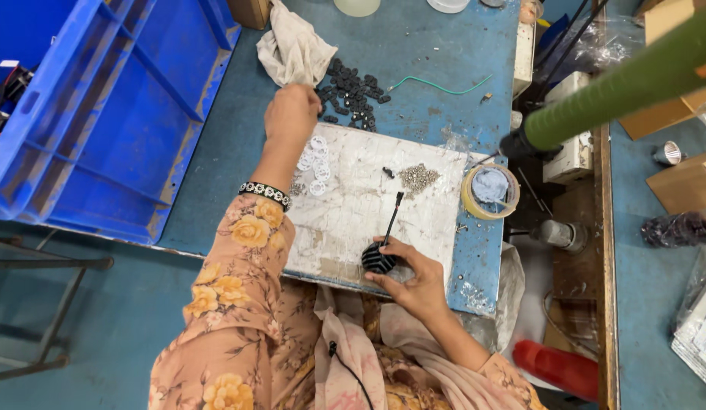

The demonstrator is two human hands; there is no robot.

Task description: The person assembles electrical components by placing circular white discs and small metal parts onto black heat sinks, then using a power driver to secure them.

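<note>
My left hand (292, 114) reaches forward to the near edge of a pile of small black parts (353, 93) on the blue table; its fingers are hidden from above, so I cannot tell if it grips one. My right hand (413, 277) holds a black finned round part (378, 259) against the white work board (353, 220), near its front edge. A thin black stem (393, 216) rises from that part. Several white rings (316, 163) lie on the board by my left wrist, and a small heap of metal screws (418, 177) sits to the right.
A crumpled cloth (294, 47) lies beyond the black parts. A tape roll (490, 190) sits at the board's right edge, a green wire (436, 85) farther back. A large blue crate (102, 114) stands left. A green padded bar (626, 80) crosses the top right.
</note>
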